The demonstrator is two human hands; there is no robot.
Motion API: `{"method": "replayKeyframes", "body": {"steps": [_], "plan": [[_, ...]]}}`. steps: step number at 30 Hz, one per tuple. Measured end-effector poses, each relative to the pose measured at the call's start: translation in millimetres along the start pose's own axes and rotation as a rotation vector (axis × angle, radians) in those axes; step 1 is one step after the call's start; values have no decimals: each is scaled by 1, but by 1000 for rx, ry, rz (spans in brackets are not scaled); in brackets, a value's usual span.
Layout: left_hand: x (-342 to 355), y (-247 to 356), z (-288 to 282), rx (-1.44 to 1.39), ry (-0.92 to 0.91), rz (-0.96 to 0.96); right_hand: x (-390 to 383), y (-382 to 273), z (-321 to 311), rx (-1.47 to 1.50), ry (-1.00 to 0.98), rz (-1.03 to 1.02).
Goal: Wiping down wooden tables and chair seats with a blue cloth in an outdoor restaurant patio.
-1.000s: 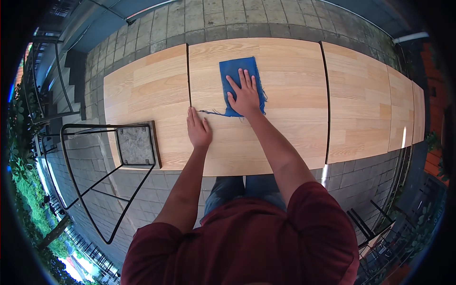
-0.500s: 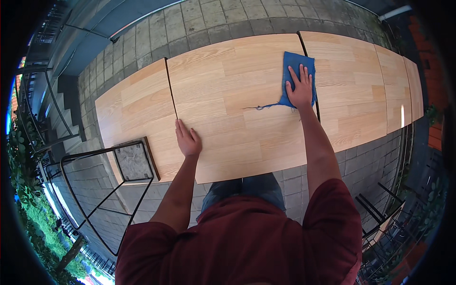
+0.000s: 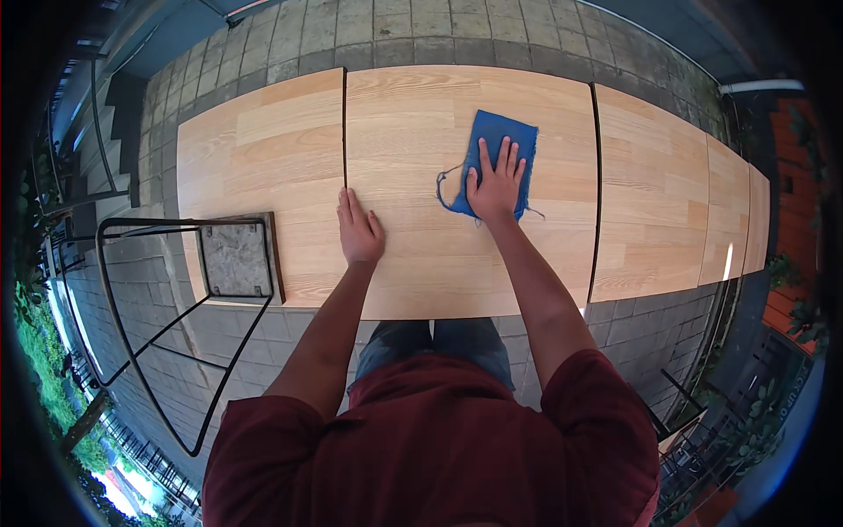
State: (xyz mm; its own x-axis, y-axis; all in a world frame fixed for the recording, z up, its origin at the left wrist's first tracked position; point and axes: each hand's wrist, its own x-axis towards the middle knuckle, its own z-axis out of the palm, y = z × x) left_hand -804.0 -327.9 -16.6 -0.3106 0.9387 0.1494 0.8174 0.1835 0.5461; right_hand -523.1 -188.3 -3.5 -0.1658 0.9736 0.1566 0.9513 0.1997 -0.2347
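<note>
A blue cloth (image 3: pixel 505 127) with frayed edges lies flat on the middle wood-patterned table (image 3: pixel 439 272). My right hand (image 3: pixel 497 186) rests palm down on the cloth's lower part, fingers stretched out and slightly spread. A loose thread curls from the cloth's left side onto the tabletop. Further left, my left hand (image 3: pixel 360 230) lies on the same table, its fingertips at the dark gap between this table and the left one. Nothing shows in the left hand, and its fingers are extended.
On the left table (image 3: pixel 263 149) an upturned stool (image 3: pixel 235 259) rests with its black metal legs sticking out past the near edge. Another table (image 3: pixel 650 202) adjoins on the right, beyond a dark seam. Grey paving (image 3: pixel 404 26) surrounds the tables, and plants grow at the right edge.
My right hand has slid left across the middle table with the cloth, away from the right seam. My left hand stays by the left gap. The view has shifted slightly.
</note>
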Motion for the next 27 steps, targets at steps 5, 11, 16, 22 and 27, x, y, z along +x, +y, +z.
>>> {"method": "replayKeyframes", "body": {"steps": [5, 11, 16, 22, 27], "plan": [[0, -2, -2, -50, -17, -16, 12, -97, 31, 38, -46, -70], [-1, -4, 0, -133, 21, 16, 7, -195, 53, 130, -120, -148], [-2, -11, 3, -197, 49, 28, -11, -186, 53, 235, -99, -318], [-2, -7, 0, -94, 16, -6, -11, -72, 7, 216, -70, -234], [1, -2, 1, -63, -3, -12, -8, 50, -24, 111, -4, -112]]}}
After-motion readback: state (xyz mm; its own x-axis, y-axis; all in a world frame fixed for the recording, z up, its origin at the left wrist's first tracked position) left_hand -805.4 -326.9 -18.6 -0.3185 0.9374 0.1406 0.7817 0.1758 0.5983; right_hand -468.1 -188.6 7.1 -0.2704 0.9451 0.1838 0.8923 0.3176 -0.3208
